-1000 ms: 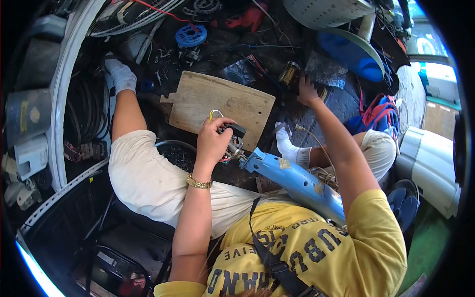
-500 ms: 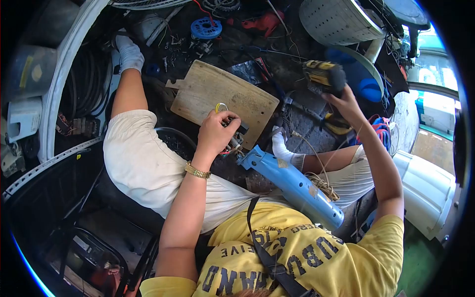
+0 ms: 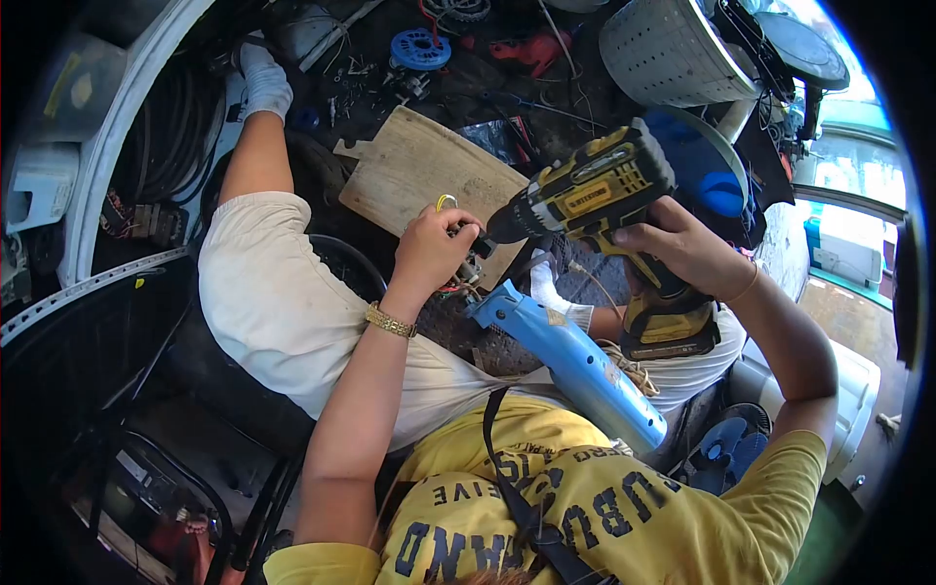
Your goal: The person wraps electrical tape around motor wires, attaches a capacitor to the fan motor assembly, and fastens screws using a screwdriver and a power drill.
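In my right hand (image 3: 690,252) is a yellow-and-black cordless drill (image 3: 606,190), gripped by its handle, with its battery pack low over my leg. Its chuck points left, close to the fingers of my left hand (image 3: 434,253); whether the tip touches anything is unclear. The left fingers pinch a small dark part (image 3: 482,248) with wires, partly hidden behind them. This part sits by the upper end of a blue metal housing (image 3: 575,363), which lies slanted across my lap. Beneath the left hand is a wooden board (image 3: 409,161).
A blue spool (image 3: 420,49) and scattered small hardware lie beyond the board. A perforated white basket (image 3: 668,58) stands at upper right, near a blue round container (image 3: 678,146). A blue fan blade (image 3: 723,441) sits beside my right side, near a white bin (image 3: 848,400).
My right hand has brought the drill from the far right toward me and turned it, so its chuck now points at the part by my left hand. The left hand has barely moved.
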Demonstrator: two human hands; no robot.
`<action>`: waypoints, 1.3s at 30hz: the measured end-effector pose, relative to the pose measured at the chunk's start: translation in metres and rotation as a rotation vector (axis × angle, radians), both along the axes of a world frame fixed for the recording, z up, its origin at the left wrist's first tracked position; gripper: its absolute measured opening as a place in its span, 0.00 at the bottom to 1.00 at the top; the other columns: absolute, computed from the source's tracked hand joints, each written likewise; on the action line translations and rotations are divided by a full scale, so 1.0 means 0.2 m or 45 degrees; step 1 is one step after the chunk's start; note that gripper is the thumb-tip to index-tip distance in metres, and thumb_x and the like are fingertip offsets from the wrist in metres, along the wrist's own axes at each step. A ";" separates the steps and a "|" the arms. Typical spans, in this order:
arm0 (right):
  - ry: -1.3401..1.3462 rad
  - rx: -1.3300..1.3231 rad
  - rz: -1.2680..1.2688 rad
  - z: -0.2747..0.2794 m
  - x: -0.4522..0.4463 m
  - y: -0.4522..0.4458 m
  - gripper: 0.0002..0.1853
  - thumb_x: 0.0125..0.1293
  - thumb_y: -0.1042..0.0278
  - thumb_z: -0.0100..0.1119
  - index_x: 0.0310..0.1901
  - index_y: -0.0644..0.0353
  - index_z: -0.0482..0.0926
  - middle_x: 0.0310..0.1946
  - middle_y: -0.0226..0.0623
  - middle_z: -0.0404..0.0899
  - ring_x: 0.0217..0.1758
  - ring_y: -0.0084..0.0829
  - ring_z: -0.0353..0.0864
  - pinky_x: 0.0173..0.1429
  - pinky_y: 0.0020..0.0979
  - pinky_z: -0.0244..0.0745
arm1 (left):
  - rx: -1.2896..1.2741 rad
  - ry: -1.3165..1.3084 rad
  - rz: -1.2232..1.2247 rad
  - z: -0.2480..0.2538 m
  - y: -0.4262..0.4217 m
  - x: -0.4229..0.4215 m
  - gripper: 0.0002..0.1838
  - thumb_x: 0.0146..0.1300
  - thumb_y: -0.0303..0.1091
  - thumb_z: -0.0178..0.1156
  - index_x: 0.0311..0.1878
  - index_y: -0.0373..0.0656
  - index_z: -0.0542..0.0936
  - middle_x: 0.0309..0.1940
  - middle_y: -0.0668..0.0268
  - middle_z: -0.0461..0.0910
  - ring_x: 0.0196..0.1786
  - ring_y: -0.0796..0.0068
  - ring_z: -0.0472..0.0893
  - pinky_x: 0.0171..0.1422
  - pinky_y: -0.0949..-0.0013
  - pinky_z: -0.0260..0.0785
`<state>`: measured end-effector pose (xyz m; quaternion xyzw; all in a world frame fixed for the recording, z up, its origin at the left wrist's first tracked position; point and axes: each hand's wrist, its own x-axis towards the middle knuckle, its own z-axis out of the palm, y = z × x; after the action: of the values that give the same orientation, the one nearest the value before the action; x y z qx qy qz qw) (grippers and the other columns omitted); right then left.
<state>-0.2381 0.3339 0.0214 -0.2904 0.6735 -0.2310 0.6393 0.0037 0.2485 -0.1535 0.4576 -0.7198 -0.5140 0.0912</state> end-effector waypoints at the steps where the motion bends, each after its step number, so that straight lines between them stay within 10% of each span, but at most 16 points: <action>1: 0.021 0.029 0.034 -0.01 0.00 -0.01 0.20 0.65 0.63 0.57 0.55 0.65 0.70 0.41 0.36 0.79 0.32 0.20 0.77 0.34 0.23 0.76 | -0.019 0.007 -0.006 0.00 0.00 0.00 0.11 0.58 0.36 0.61 0.40 0.41 0.83 0.36 0.58 0.77 0.36 0.65 0.79 0.42 0.67 0.70; 18: -0.005 0.160 0.187 0.02 0.06 -0.09 0.21 0.65 0.64 0.56 0.56 0.65 0.69 0.42 0.36 0.79 0.33 0.18 0.76 0.34 0.23 0.76 | -0.069 0.016 -0.014 -0.04 0.00 0.00 0.10 0.59 0.34 0.60 0.41 0.41 0.83 0.36 0.57 0.77 0.37 0.64 0.80 0.42 0.68 0.70; 27: 0.016 0.081 0.266 -0.01 0.05 -0.09 0.21 0.65 0.66 0.57 0.57 0.66 0.68 0.47 0.36 0.78 0.51 0.21 0.74 0.55 0.25 0.70 | 0.018 0.059 0.033 -0.04 0.01 0.00 0.09 0.57 0.39 0.61 0.38 0.48 0.85 0.35 0.57 0.78 0.39 0.58 0.79 0.44 0.61 0.71; 39: -0.102 -0.103 0.273 -0.05 0.04 -0.07 0.22 0.65 0.68 0.56 0.58 0.66 0.65 0.41 0.35 0.77 0.28 0.19 0.77 0.29 0.22 0.77 | -0.005 0.033 0.018 -0.01 -0.01 -0.01 0.10 0.57 0.38 0.61 0.38 0.45 0.84 0.33 0.57 0.78 0.36 0.60 0.79 0.42 0.63 0.71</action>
<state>-0.2303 0.3194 0.0116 -0.3770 0.6025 -0.1998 0.6745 0.0011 0.2468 -0.1550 0.4557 -0.7163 -0.5179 0.1050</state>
